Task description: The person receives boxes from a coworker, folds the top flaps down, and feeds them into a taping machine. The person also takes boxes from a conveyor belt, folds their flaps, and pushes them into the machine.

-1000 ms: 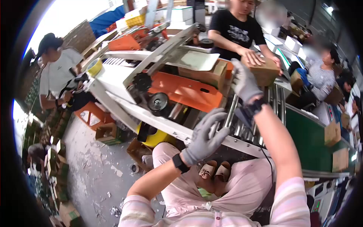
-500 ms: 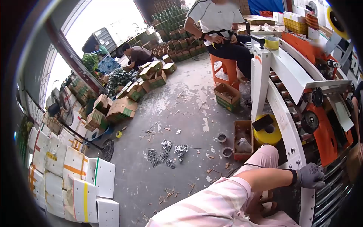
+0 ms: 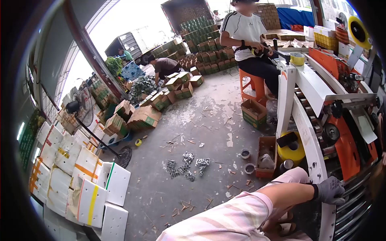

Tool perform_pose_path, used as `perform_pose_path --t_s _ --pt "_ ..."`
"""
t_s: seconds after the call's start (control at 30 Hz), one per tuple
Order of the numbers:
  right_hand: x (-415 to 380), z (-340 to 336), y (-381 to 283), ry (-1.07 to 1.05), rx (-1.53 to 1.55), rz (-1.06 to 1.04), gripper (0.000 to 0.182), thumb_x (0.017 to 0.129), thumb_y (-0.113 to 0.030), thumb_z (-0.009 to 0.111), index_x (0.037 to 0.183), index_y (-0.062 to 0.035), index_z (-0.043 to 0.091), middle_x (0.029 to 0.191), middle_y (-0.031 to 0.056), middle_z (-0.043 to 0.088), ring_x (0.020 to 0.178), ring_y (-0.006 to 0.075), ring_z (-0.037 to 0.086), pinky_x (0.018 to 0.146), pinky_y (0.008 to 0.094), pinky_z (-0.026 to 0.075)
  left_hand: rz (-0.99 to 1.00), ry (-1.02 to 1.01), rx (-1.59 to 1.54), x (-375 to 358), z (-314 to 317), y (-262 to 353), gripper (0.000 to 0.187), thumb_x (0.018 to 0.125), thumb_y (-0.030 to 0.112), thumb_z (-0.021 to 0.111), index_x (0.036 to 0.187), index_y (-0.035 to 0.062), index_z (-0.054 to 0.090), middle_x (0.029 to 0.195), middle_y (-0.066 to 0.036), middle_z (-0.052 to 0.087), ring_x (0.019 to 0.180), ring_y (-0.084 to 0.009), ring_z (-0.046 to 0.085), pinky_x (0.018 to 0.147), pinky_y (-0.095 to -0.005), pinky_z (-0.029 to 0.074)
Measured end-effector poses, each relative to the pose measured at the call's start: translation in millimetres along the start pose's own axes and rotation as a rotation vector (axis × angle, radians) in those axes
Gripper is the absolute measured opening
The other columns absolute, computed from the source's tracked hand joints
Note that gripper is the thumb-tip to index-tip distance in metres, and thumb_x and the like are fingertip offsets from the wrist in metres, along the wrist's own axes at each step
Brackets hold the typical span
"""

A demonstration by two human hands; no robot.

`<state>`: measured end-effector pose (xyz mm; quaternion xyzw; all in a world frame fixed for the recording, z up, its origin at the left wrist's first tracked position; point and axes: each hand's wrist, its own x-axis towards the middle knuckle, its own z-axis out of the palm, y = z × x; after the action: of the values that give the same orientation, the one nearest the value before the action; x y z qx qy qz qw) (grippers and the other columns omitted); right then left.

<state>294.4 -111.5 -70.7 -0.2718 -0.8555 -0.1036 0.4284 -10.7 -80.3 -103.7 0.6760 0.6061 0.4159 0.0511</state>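
The left hand (image 3: 330, 190), in a grey knit glove with a black band (image 3: 315, 190) at the wrist, lies by the row of shiny steel conveyor rollers (image 3: 354, 203) at the lower right, where they meet the white bolted metal side rail (image 3: 307, 136); its fingers look bent and close together, but whether they press on the rail, touch a roller or clamp anything I cannot tell, as their undersides are hidden; the right hand is out of view; near the rollers stand a curved orange metal plate (image 3: 344, 148) and a round black wheel (image 3: 330, 132); to rest the hand well here, I judge, the palm should bear on the fixed rail, with fingertips lifted clear of the gaps between rollers and loose glove cloth kept off anything that can turn; a look toward the rollers before shifting the hand would also be wise, since the view is mostly of the floor; as for writing, the dark print on the glove is too small to read; so is the mark on the white short-sleeved shirt (image 3: 243, 30) of the seated person; the open brown-and-green cardboard carton (image 3: 254, 118) shows no word I can make out, nor does the white foam box with a yellow strip (image 3: 83, 199); the white upright metal post (image 3: 284, 100) bears an orange mark, likewise unreadable; no brand can be named.
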Motion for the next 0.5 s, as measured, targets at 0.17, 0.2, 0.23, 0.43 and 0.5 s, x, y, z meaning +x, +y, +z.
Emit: perform_pose_path --t_s 0.17,0.2,0.23,0.43,0.5 --pt "-4 -3 2 0.014 0.041 0.014 0.056 0.091 -0.022 0.079 0.135 0.0050 0.056 0.134 0.0250 0.060 0.123 0.0413 0.061 0.101 0.0499 0.053 -0.006 0.004 0.011 -3 -1 2 0.040 0.086 0.046 0.068 0.071 0.0086 0.064 0.074 -0.014 0.063 0.072 -0.0364 0.064 0.067 -0.0466 0.050" --pt "-5 -3 2 -0.002 0.048 0.024 0.056 0.091 -0.022 0.079 0.135 0.0046 0.056 0.135 0.0244 0.060 0.123 0.0417 0.060 0.101 0.0501 0.052 -0.010 -0.007 0.018 -2 -2 2 0.041 0.086 0.047 0.069 0.072 0.0089 0.065 0.075 -0.013 0.064 0.073 -0.0362 0.064 0.067 -0.0467 0.050" --pt "-7 -3 3 -0.015 0.055 0.037 0.056 0.091 -0.021 0.078 0.136 0.0042 0.056 0.136 0.0239 0.059 0.124 0.0422 0.060 0.102 0.0503 0.051 0.001 -0.013 0.012 -2 0 1 0.041 0.086 0.047 0.069 0.072 0.0089 0.065 0.075 -0.013 0.064 0.073 -0.0362 0.064 0.067 -0.0467 0.050" --pt "-10 1 0 0.010 0.107 0.084 0.055 0.093 -0.024 0.077 0.138 0.0003 0.056 0.137 0.0223 0.059 0.130 0.0421 0.055 0.106 0.0514 0.048 -0.022 -0.029 0.033 -1 -6 7 0.040 0.087 0.048 0.069 0.073 0.0098 0.065 0.075 -0.012 0.064 0.074 -0.0352 0.065 0.068 -0.0464 0.051" --pt "-9 0 -3 0.009 0.102 0.113 0.054 0.093 -0.023 0.076 0.138 -0.0010 0.056 0.136 0.0216 0.060 0.131 0.0421 0.054 0.106 0.0535 0.048 0.068 0.038 0.092 -1 1 1 0.040 0.089 0.049 0.068 0.074 0.0113 0.065 0.075 -0.012 0.063 0.074 -0.0345 0.066 0.067 -0.0465 0.050"
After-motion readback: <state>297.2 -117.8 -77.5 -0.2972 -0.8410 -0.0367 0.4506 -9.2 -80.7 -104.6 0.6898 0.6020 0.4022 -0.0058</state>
